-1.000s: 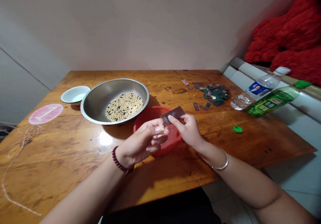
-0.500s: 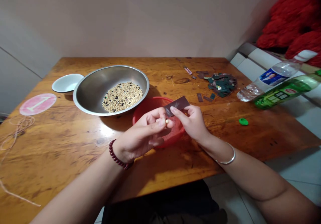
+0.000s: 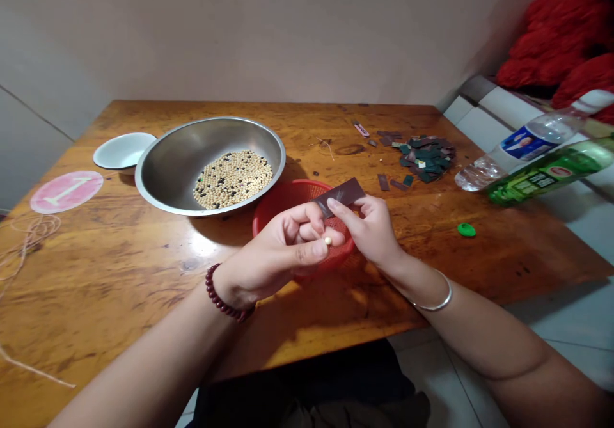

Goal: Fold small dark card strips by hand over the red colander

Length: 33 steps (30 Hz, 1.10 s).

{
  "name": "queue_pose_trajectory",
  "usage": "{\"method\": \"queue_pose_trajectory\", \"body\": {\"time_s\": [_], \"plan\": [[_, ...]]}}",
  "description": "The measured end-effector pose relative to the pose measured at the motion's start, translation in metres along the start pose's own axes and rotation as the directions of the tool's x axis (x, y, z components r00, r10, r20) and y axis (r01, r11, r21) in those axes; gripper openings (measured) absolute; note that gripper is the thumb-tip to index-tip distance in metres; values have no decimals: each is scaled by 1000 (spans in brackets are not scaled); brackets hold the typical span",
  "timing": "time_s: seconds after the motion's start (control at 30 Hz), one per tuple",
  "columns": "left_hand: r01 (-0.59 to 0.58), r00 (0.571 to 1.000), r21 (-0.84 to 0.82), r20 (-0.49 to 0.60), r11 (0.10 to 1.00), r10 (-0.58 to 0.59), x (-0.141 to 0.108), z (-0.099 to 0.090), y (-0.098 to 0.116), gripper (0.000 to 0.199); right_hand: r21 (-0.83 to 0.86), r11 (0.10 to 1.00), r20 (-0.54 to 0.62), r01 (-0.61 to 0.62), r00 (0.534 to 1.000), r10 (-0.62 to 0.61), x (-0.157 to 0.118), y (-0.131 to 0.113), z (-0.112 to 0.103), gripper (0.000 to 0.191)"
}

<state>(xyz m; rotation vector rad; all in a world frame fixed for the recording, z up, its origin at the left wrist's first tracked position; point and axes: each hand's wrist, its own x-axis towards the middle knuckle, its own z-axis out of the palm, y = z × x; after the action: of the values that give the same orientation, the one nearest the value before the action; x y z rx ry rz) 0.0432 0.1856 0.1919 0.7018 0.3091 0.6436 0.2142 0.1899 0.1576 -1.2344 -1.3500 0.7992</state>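
Note:
Between the thumb and fingertips of my left hand (image 3: 283, 249) is a small pale bean (image 3: 328, 241). My right hand (image 3: 371, 228) pinches a dark brown rectangular strip (image 3: 341, 196), whose left end lies close to my left fingers. Both hands are over a red mesh basket (image 3: 278, 196), which they partly hide. Behind my left hand stands a wide steel bowl (image 3: 167, 153) with pale and black beans (image 3: 233, 178) spread over its bottom.
A white bowl (image 3: 123, 150), a pink disc (image 3: 67, 191) and loose string (image 3: 33, 236) lie left. Right are dark strips in a pile (image 3: 429, 158), a cutter (image 3: 361, 128), a green cap (image 3: 465, 229), a water bottle (image 3: 527, 137) and a green bottle (image 3: 547, 172).
My left thumb and the bean have shifted slightly down and right, and the bean shows more fully. My right hand keeps its hold on the strip. The whole view has shifted slightly.

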Motion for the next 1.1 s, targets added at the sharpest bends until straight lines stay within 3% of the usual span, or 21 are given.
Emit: {"method": "queue_pose_trajectory", "body": {"time_s": [1.1], "plan": [[-22,1000,94,10,995,21,-2,2,-1,31,-10,1000,29,-10,1000,10,-1,-1,-1,15]]}}
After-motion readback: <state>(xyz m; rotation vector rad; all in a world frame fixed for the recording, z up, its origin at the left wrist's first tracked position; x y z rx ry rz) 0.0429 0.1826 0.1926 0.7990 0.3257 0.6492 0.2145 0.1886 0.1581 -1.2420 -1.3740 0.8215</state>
